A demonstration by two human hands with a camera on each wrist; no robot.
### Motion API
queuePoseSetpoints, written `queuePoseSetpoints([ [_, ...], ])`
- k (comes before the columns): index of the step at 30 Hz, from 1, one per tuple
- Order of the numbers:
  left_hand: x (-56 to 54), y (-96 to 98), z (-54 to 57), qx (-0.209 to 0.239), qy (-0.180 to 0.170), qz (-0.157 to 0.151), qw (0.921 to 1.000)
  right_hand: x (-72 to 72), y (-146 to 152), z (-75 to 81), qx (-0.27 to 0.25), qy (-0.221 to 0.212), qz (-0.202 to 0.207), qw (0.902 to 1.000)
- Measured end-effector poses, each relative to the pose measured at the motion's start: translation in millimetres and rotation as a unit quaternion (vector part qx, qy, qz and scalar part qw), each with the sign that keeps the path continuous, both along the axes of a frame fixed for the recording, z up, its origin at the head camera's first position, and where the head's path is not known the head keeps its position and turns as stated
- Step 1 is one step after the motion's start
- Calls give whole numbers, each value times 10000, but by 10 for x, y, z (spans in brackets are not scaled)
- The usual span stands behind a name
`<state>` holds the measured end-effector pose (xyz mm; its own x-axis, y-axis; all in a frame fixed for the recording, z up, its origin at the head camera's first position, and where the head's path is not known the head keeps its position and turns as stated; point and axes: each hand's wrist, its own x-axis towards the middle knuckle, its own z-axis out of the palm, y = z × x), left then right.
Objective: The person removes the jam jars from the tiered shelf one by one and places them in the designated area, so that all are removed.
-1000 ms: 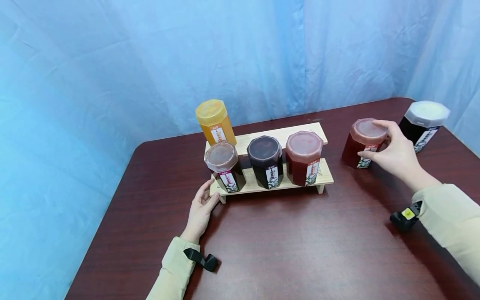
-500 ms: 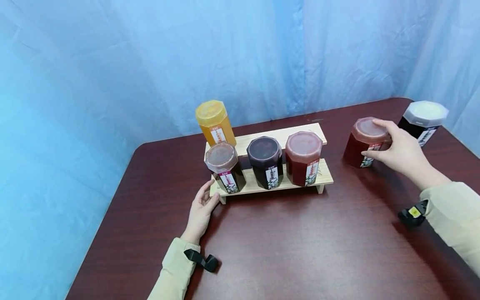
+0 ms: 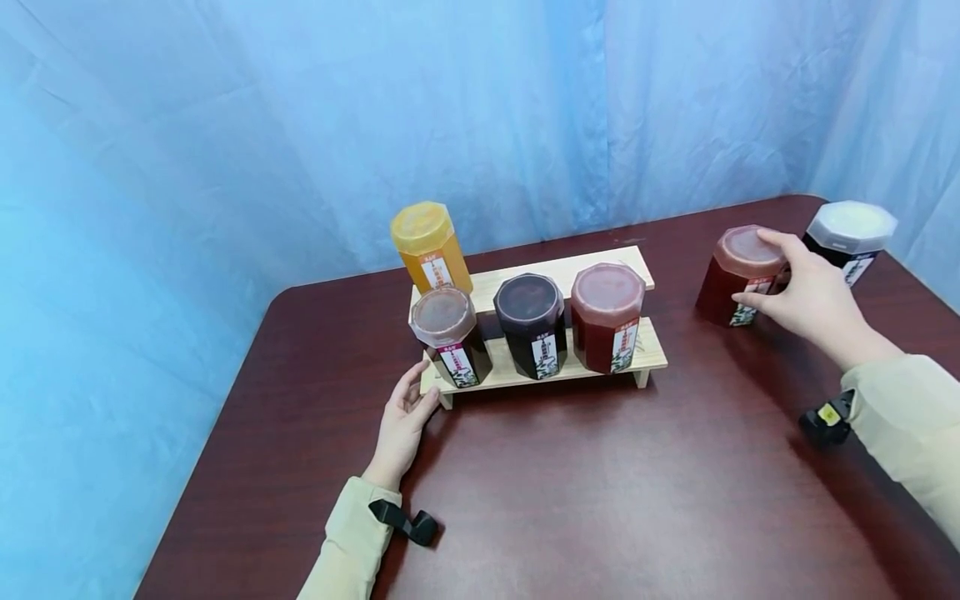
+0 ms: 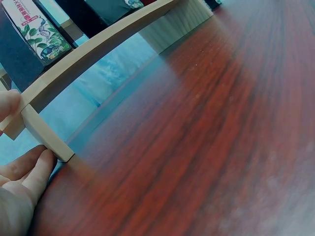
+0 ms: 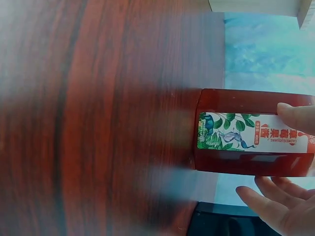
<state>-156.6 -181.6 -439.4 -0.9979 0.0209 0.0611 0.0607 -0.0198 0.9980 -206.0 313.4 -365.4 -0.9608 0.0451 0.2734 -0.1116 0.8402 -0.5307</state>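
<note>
In the head view my right hand (image 3: 813,304) holds a red jar of strawberry jam (image 3: 720,287) near its lid. Thumb and fingers lie on opposite sides of the jar (image 5: 256,162) in the right wrist view; whether its base touches the table I cannot tell. My left hand (image 3: 397,429) grips the left end of a two-tier wooden rack (image 3: 633,265). In the left wrist view its thumb is at the shelf end and its fingers are against the rack's leg (image 4: 47,132). A brown jar (image 3: 450,329) stands on the lower shelf closest to that hand.
A dark purple jar (image 3: 534,329) and another red jar (image 3: 609,325) share the lower shelf. The yellow jar (image 3: 431,246) is on the upper shelf's left end. Right of my right hand stands a black jar with a white lid (image 3: 851,229). Blue curtain (image 3: 337,125) surrounds the table (image 3: 525,492).
My right hand and the strawberry jam jar have shifted a little to the right and toward the back. The left hand and the rack have stayed in place.
</note>
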Motion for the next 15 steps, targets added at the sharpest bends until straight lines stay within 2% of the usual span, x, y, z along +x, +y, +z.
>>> queuePoseSetpoints([
  [15, 8, -1, 13, 16, -10, -47, 10000, -40, 111, 14, -229, -200, -183, 9994],
])
